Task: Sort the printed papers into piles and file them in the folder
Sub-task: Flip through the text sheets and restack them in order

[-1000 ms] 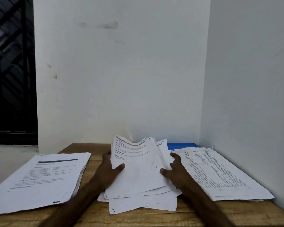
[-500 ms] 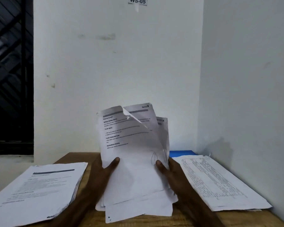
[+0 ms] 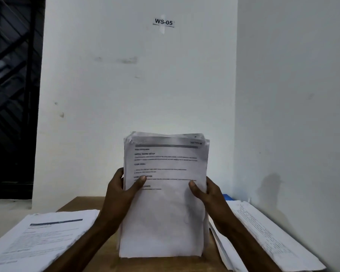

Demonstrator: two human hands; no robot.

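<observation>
A stack of printed papers [image 3: 165,209] stands upright in the middle, its bottom edge on the wooden table [image 3: 82,201]. My left hand [image 3: 120,195] grips its left edge with the thumb across the front sheet. My right hand [image 3: 208,195] grips the right edge the same way. A second pile of printed papers [image 3: 41,236] lies flat on the left of the table. A third pile [image 3: 263,234] lies flat on the right. Behind my right hand a small corner of the blue folder [image 3: 228,197] shows; the rest is hidden.
White walls close the table in at the back and on the right, forming a corner. A label reading WS-05 [image 3: 163,22] is stuck high on the back wall. A dark window with bars [image 3: 12,95] is at the far left.
The loose, fanned sheets in the middle have been lifted off the table and squared into one upright stack. Both hands rose with it and now grip its sides. The view tilted up.
</observation>
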